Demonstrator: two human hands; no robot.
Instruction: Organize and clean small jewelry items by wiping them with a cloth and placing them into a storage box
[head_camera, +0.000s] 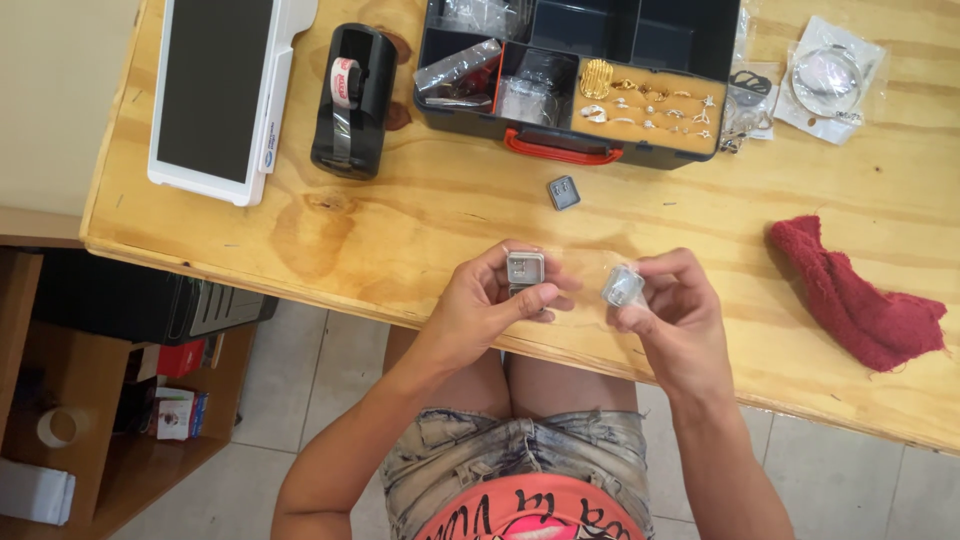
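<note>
Above the near table edge, left hand pinching a small grey square box, right hand pinching a small clear packet, second grey box farther on the wooden table, compartment case beyond, red cloth at right.

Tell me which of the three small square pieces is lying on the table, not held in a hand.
The dark grey square piece, alone on the wooden table just below the organizer case. The left hand holds a silver one; the right hand holds a clear one.

a small jewellery shop: ring tray, point-of-sale screen.
</note>
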